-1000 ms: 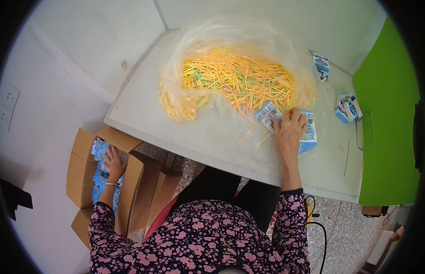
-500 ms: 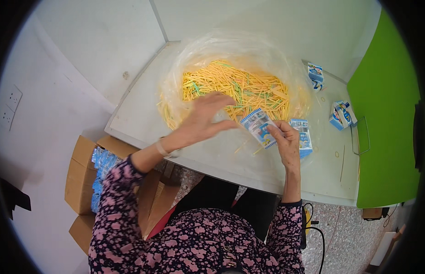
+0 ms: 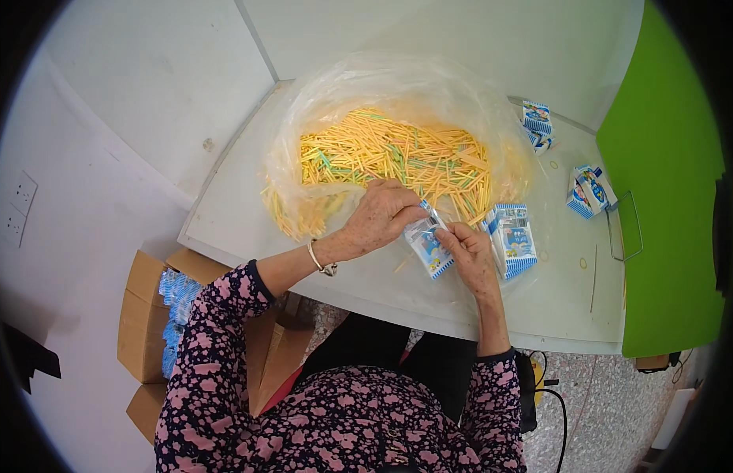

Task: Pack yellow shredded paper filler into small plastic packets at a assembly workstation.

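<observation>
Between my two hands is a small blue-and-white packet (image 3: 429, 251), tilted over the near edge of a big clear plastic bag (image 3: 299, 118). My right hand (image 3: 473, 258) grips it along the right side, thumb on its front. At its upper edge my left hand (image 3: 380, 217) is closed, the fingertips pinching the packet's top; whether anything else sits in that pinch is hidden. The bag lies open and is full of thin yellow, orange and green sticks (image 3: 398, 154). Right beside my right hand stands a stack of similar packets (image 3: 511, 240).
More packets sit at the back right (image 3: 537, 118), and a banded bundle of packets (image 3: 591, 191) lies by a wire stand (image 3: 630, 229) near the green panel (image 3: 666, 189). Rubber bands and a loose thin stick (image 3: 594, 280) are on the table. Below left, a cardboard box (image 3: 142, 315) holds blue packets (image 3: 176, 292).
My left hand has come from over the sticks to the packet's top edge and closed there. The packet and my right hand have shifted slightly left and nearer.
</observation>
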Demonstrator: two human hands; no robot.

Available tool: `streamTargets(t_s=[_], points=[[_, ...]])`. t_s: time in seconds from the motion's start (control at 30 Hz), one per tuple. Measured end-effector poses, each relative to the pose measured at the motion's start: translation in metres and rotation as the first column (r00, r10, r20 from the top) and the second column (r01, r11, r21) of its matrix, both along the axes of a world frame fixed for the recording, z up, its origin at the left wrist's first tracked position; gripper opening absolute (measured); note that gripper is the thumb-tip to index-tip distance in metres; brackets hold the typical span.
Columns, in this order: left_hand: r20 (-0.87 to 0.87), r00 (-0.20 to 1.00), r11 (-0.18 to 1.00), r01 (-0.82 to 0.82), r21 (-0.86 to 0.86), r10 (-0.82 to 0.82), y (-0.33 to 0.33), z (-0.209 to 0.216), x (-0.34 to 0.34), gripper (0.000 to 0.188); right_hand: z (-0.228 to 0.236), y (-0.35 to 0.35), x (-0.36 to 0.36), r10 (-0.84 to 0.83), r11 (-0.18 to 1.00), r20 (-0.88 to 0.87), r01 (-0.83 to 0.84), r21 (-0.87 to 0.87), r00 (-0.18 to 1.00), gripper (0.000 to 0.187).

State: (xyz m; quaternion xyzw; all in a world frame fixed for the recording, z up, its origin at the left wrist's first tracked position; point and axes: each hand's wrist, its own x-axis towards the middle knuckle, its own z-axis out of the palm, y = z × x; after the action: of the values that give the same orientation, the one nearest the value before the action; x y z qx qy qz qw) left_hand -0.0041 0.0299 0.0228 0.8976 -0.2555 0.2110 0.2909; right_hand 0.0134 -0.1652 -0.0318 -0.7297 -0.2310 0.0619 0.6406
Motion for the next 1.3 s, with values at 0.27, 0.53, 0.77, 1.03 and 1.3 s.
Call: streamTargets(t_s=[0.27, 0.53, 0.77, 1.03, 1.3], points=[[-0.236, 0.972, 1.0, -0.018, -0.014, 0.015, 0.008, -0.001, 0.071, 0.028, 0.008, -0.021, 0.007, -0.356, 0.915, 0.012, 0.346, 0.206, 0.934, 0.021], [-0.212, 0.959, 0.699, 0.022, 0.715, 0.187, -0.012, -0.013, 0.109, 0.061, 0.004, -0.024, 0.009, -0.485, 0.792, -0.098, 0.484, 0.372, 0.869, 0.02], [-0.338, 0.921, 0.609, 0.156, 0.778, 0.196, -0.007, -0.007, 0.122, 0.06, -0.004, -0.023, 0.012, -0.467, 0.819, -0.08, 0.464, 0.338, 0.881, 0.02], [-0.329, 0.931, 0.633, 0.161, 0.758, 0.157, -0.006, -0.023, 0.118, 0.046, 0.001, -0.023, 0.012, -0.474, 0.819, -0.065, 0.466, 0.336, 0.878, 0.024], [-0.307, 0.923, 0.778, 0.012, 0.628, 0.233, -0.006, -0.029, 0.119, 0.024, 0.0, -0.023, 0.013, -0.483, 0.816, -0.113, 0.493, 0.301, 0.868, 0.026]])
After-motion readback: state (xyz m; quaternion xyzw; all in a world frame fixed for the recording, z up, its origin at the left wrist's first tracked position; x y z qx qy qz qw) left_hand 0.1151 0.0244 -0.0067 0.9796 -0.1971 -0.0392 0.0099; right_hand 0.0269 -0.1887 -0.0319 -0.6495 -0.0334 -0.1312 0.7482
